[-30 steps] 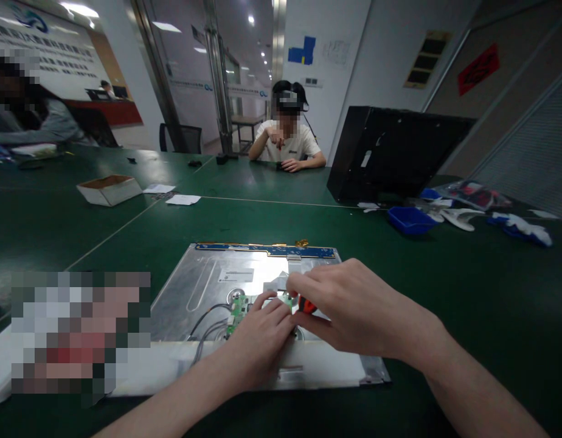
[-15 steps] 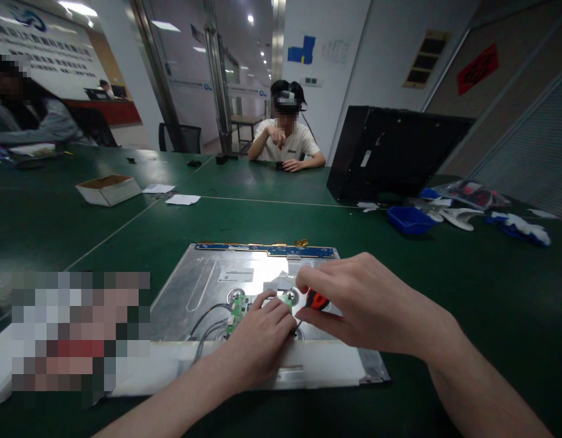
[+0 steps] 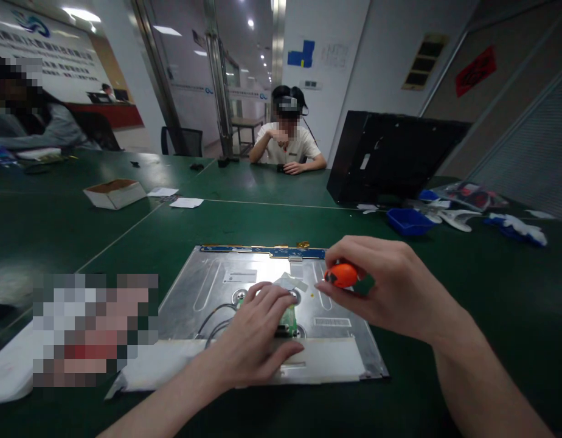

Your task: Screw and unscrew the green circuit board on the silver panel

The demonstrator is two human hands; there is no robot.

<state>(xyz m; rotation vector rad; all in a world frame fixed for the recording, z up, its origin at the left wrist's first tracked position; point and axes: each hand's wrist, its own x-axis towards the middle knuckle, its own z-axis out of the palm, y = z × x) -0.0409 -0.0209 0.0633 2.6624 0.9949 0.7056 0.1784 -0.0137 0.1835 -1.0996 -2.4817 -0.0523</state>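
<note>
A flat metal display panel (image 3: 185,298) lies back side up on the green table in front of me. Over its green circuit board (image 3: 289,317) rests my left hand (image 3: 256,334), fingers spread and thumb apart, covering much of the board. Dark cables (image 3: 212,313) run from the board's left side. My right hand (image 3: 385,280) grips a screwdriver (image 3: 342,275) by its orange and black handle, raised above the panel's right part. The shaft is hidden from view. A blue circuit strip (image 3: 244,250) lines the panel's far edge, and a white strip (image 3: 331,359) its near edge.
A black monitor (image 3: 395,158) stands at the right rear, with a blue tray (image 3: 409,222) and gloves (image 3: 518,228) close by. An open box (image 3: 115,193) and papers (image 3: 187,202) lie at left. Another person (image 3: 287,143) sits across the table.
My right hand has lifted the screwdriver up and right, away from the board. My left hand has shifted slightly left, its thumb now spread out.
</note>
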